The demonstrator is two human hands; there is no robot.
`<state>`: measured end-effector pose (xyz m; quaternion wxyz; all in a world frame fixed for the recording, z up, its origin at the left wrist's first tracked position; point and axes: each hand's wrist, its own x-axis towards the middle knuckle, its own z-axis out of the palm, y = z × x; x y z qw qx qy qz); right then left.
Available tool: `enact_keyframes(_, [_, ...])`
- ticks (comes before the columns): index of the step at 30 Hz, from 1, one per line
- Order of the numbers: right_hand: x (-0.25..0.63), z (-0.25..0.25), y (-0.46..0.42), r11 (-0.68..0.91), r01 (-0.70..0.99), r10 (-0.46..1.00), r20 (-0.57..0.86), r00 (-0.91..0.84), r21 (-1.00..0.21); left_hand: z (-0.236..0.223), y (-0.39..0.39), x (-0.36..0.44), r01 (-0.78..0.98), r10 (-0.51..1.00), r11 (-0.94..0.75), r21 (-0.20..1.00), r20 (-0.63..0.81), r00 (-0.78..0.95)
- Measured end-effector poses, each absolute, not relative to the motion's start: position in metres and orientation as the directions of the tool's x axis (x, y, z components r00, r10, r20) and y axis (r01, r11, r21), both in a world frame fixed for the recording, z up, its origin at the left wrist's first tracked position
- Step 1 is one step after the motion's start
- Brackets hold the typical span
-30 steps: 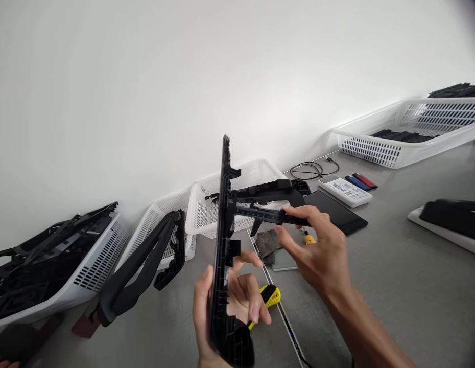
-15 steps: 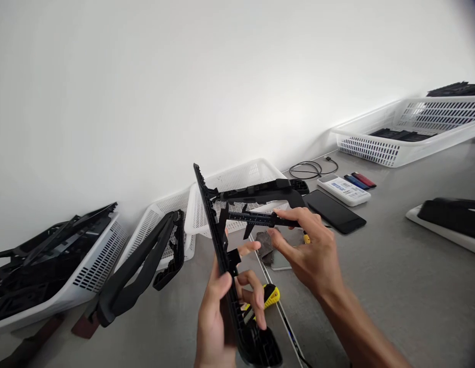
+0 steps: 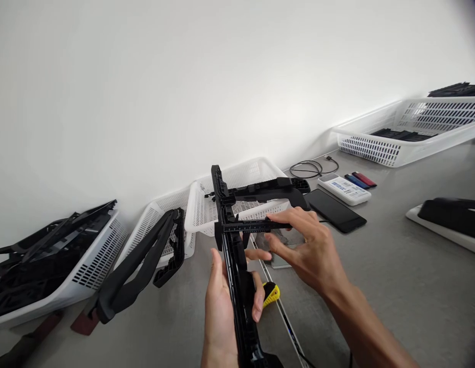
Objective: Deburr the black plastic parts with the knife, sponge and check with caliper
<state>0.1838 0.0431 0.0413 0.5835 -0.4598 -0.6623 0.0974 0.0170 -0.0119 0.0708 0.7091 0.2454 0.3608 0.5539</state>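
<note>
My left hand (image 3: pixel 222 312) grips a long black plastic trim part (image 3: pixel 234 276) from below, its thumb raised along the left side and its fingers round the right. The part stands nearly upright in front of me. A black caliper (image 3: pixel 247 225) is pinched between the thumb and fingers of my right hand (image 3: pixel 306 243). Its jaws straddle the upper middle of the trim part, one on the left side and one on the right. Whether both jaws touch the plastic I cannot tell. Behind my left fingers lies a yellow and black utility knife (image 3: pixel 271 295), partly hidden.
White baskets (image 3: pixel 193 209) stand along the wall, some with black plastic parts (image 3: pixel 145 266) in or across them. To the right are a black phone (image 3: pixel 337 210), a white device with a label (image 3: pixel 345 189), blue and red lighter-like items (image 3: pixel 360 180) and a coiled cable (image 3: pixel 310 167).
My left hand has turned the trim part so its ribbed face shows more. The caliper has moved slightly down and left, and its jaws now span the part instead of standing beside it.
</note>
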Motion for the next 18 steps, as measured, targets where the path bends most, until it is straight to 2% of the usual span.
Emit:
enact_keyframes(12, [0.195, 0.037, 0.048, 0.496, 0.494, 0.844, 0.53, -0.082, -0.714, 0.066, -0.011, 0.005, -0.559, 0.928, 0.371, 0.741, -0.317, 0.196])
enact_keyframes(18, [0.195, 0.038, 0.049, 0.492, 0.507, 0.848, 0.522, -0.093, -0.708, 0.067, -0.011, 0.004, -0.547, 0.924, 0.381, 0.746, -0.334, 0.187])
